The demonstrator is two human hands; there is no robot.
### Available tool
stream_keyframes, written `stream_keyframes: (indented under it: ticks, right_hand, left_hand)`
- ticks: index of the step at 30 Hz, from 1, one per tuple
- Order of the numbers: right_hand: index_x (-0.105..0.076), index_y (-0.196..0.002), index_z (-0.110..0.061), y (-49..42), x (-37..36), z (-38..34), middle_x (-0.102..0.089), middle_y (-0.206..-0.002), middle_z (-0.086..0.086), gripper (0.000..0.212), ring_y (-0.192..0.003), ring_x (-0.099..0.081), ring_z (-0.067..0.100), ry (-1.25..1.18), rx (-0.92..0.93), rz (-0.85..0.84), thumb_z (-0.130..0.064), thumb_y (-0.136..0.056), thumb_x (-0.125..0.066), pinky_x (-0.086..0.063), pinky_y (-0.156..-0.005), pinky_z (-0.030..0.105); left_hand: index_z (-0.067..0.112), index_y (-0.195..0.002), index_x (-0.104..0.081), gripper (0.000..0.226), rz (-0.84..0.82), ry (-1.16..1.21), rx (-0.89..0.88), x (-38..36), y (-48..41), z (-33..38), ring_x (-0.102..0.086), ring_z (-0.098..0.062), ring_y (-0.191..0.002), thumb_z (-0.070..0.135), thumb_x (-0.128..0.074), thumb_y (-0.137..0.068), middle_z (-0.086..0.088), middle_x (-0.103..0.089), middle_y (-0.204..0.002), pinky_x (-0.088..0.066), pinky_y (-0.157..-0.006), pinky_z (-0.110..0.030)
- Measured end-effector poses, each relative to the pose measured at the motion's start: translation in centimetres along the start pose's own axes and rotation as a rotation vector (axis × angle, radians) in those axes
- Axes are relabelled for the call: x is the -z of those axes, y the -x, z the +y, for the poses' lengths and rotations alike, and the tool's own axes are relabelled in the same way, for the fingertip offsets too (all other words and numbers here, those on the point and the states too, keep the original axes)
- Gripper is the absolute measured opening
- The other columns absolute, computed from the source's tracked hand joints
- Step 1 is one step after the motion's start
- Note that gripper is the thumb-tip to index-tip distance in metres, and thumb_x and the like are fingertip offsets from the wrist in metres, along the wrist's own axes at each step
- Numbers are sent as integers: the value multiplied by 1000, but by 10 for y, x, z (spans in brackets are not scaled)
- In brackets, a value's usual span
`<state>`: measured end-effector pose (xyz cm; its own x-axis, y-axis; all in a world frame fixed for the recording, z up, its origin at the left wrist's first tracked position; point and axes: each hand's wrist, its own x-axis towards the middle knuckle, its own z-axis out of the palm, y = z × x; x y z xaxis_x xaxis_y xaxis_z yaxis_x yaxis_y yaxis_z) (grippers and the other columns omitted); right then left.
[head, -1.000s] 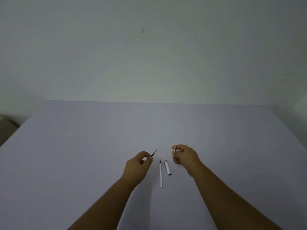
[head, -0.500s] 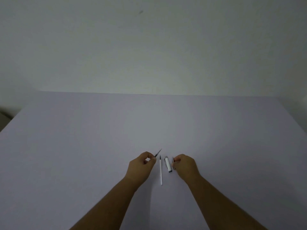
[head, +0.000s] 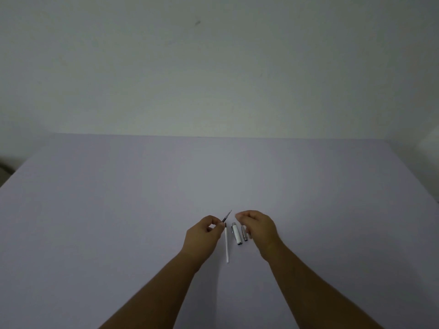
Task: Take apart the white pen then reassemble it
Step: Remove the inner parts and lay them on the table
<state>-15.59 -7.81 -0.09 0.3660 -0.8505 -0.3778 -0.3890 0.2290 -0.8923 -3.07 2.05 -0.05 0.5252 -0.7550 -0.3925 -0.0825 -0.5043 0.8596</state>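
The white pen lies in pieces on the pale table [head: 118, 210]. A thin white refill [head: 227, 243] lies lengthwise between my hands. To its right rests a short white barrel piece [head: 236, 233], and beside that a small dark metal part [head: 244, 233]. My left hand [head: 202, 236] pinches a slim dark pointed tip piece [head: 226, 216] that sticks up and to the right. My right hand [head: 257, 227] hovers just right of the small metal part, fingers curled loosely, holding nothing that I can see.
A plain pale wall [head: 213, 67] rises behind the table's far edge. The table's left edge [head: 14, 174] drops off to a dark area.
My right hand set the small metal part down beside the barrel piece and has lifted off it. My left hand kept hold of the pointed tip piece.
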Motion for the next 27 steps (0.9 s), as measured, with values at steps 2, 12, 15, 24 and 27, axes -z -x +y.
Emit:
stream_keyframes:
  ticks: [2,12,15,24,27]
  right_hand:
    - [-71,-74,-26,3,-3,-7,-63,-60,-14,12,-56,-53,4,-63,-17,-115,-23,-83,-64,-42,-56,22]
    - [-62,-71,-6,-32,19,-3,-63,-69,11,22,-55,-54,16,-103,-73,192,-12,-87,-49,-51,-53,29]
    - [-59,-64,-6,-37,22,12,-61,-66,14,24,-61,-56,24,417,-68,69,-13,-86,-52,-54,-65,38]
    - [-46,-45,-15,-42,12,32,-59,-64,12,45,-61,-56,22,569,-67,34,-22,-88,-60,-51,-63,32]
    - [-46,-44,-16,-43,11,32,-58,-60,11,47,-56,-54,22,565,-69,40,-24,-88,-61,-47,-59,29]
  left_hand:
    - [32,-78,-64,13,-5,1,-10,-4,1,3,-54,-15,-63,39,-56,-86,-4,-68,-82,-48,-59,-24]
    - [29,-78,-63,14,-2,5,26,-1,-4,0,-55,-15,-67,39,-57,-86,-3,-66,-84,-47,-59,-23]
    - [32,-78,-62,13,-7,16,45,1,-9,-6,-57,-15,-69,35,-54,-88,0,-66,-84,-47,-60,-22]
    - [26,-90,-60,5,-8,-21,84,0,-23,-20,-59,-16,-81,27,-55,-90,0,-64,-88,-51,-74,-28]
    - [25,-91,-61,6,-2,-37,80,1,-24,-22,-60,-16,-81,27,-55,-90,0,-65,-89,-52,-77,-30]
